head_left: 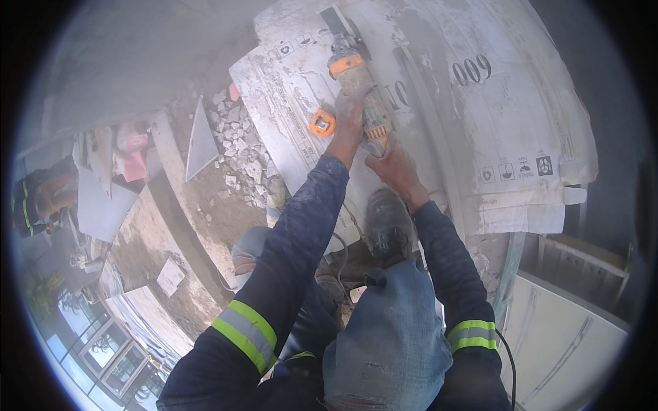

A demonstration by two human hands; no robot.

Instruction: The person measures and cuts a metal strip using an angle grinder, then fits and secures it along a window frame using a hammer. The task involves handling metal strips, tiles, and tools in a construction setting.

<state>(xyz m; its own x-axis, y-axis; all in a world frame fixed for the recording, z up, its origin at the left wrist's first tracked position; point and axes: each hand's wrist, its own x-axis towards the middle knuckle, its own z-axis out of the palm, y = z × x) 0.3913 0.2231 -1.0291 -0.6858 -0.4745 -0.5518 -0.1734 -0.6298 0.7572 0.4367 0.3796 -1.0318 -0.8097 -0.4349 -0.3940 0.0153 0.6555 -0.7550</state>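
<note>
On a broad spread of dusty, printed white cardboard (pixel 507 130), a worker's two bare hands grasp an orange and grey angle grinder (pixel 373 118) at twelve o'clock in the view, its guarded head (pixel 349 38) aimed toward eleven. The left hand (pixel 349 115) wraps the tool's body; the right hand (pixel 396 171) grips its tail end, nearest the wearer. An orange tape measure (pixel 322 123) lies just beside the left hand, at the grinder's eight o'clock, leaving a narrow strip of cardboard between.

The widest room for moving stretches from the grinder toward three o'clock, crossed by a long raised fold and ending at the sheet's far edge. The left edge is closer, slanting from ten o'clock down toward six; past it lie broken white rubble (pixel 236 147) and a triangular offcut (pixel 201 144) at ten. A dusty dark boot (pixel 387 226) crowds the near edge at the grinder's six o'clock, a grey cable (pixel 340 257) curving beside it. A pale panel (pixel 558 342) stands at four o'clock, and another person (pixel 26 209) shows partly at nine. Haze blurs the far side.
</note>
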